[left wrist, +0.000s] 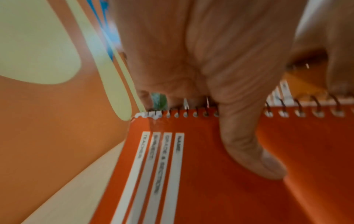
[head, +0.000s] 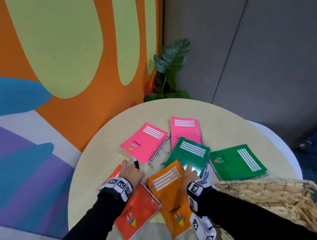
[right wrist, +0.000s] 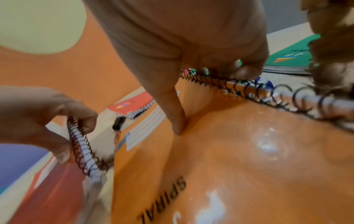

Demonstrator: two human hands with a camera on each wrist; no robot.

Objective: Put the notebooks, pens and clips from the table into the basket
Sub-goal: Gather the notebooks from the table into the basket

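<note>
the red-orange notebook (left wrist: 220,174) is gripped at its spiral edge by the left hand (head: 131,173), the thumb (left wrist: 247,145) laid on the cover and the fingers curled over the wire, a hold made plain only in the left wrist view; from the head view just the back of that hand is seen. the orange notebook (head: 172,197) is clamped the same way by the right hand (head: 190,174), thumb (right wrist: 174,109) pressed on the cover and fingertips hooked past the coil, as the right wrist view shows. in that view a black pen (right wrist: 118,123) is seen beyond the left hand, near a further red notebook (right wrist: 130,104). only in the head view is the spread laid out: two pink notebooks (head: 146,141) and two green notebooks (head: 238,162) farther back, paper clips (head: 151,166) scattered between them, all on a round pale table (head: 92,164). a woven straw basket (head: 272,201) is set at the near right, touching the table edge. behind are seen a mural wall (head: 61,51) in orange, pale green and blue, a leafy plant (head: 170,69) and grey panels (head: 252,44).
</note>
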